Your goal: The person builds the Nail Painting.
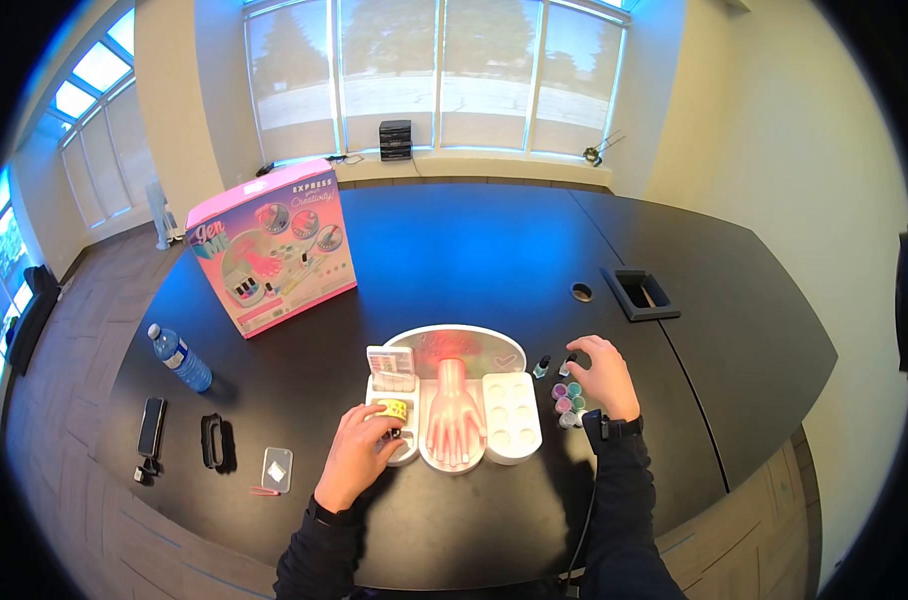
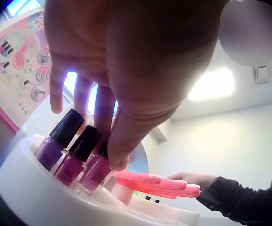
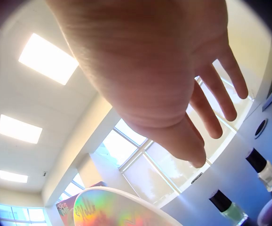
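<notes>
In the head view my left hand (image 1: 357, 450) is at the left side of a white nail station, beside a yellow patterned roll (image 1: 395, 407). Up close in the left wrist view, thumb and fingers pinch the black cap of a pink nail polish bottle (image 2: 96, 172). It sits in the white holder (image 2: 20, 172) alongside a magenta bottle (image 2: 70, 168) and a purple bottle (image 2: 50, 153). My right hand (image 1: 606, 378) hovers with relaxed fingers near a pale green bottle (image 3: 234, 214) and a whitish bottle (image 3: 269, 176). A pink model hand (image 1: 454, 415) lies mid-station.
Several glitter pots (image 1: 568, 405) cluster beside the station's white tray with round wells (image 1: 512, 388). A pink box (image 1: 274, 250) stands at the back left. Further left are a water bottle (image 1: 182, 360), a phone (image 1: 152, 428) and a black strap (image 1: 212, 441).
</notes>
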### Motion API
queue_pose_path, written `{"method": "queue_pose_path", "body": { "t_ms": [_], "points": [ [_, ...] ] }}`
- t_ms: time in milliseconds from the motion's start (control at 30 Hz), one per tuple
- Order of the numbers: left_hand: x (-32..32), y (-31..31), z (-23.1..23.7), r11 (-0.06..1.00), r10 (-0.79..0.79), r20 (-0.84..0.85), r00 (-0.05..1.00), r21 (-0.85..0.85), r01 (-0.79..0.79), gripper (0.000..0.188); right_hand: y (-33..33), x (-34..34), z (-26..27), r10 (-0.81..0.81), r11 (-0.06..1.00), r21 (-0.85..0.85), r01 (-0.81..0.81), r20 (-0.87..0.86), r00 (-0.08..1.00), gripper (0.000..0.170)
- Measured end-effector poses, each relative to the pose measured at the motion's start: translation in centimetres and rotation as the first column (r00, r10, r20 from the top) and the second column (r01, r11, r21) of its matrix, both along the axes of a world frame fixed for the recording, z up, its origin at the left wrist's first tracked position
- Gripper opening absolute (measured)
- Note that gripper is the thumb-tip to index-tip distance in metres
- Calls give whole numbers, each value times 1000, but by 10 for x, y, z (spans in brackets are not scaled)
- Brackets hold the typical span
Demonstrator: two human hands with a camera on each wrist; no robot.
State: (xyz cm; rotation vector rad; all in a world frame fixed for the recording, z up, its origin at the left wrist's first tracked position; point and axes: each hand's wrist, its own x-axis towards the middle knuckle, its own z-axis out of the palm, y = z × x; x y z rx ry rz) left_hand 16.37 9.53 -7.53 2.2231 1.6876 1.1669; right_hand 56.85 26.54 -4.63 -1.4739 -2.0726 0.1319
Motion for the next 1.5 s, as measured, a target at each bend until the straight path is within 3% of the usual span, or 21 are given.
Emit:
{"method": "queue_pose_path", "body": {
  "t_ms": [333, 600, 900, 1133, 1333, 1500],
  "points": [
    [-4, 4, -10, 1000, -17, -67, 998, 9, 17, 26, 9, 1, -16, -54, 997, -60, 52, -34, 998, 27],
    [-3, 3, -8, 1000, 5, -76, 997, -14, -6, 25, 19, 7, -34, -77, 996, 48, 79, -31, 997, 25],
    [-2, 2, -5, 999, 12, -49, 999, -46, -14, 26, 24, 9, -43, -103, 995, 15, 103, -14, 995, 22],
    [-4, 3, -8, 999, 12, -59, 998, -41, -15, 29, 17, 7, -25, -93, 995, 41, 94, -26, 995, 18],
    [-2, 1, -5, 1000, 10, -64, 998, -4, -10, 32, -1, -6, 8, -59, 982, 176, 68, -58, 997, 20],
    [1, 1, 0, 998, 10, -49, 999, 69, -7, 33, -19, -26, 31, 72, 961, 273, -44, -93, 993, 20]
  ]
}}
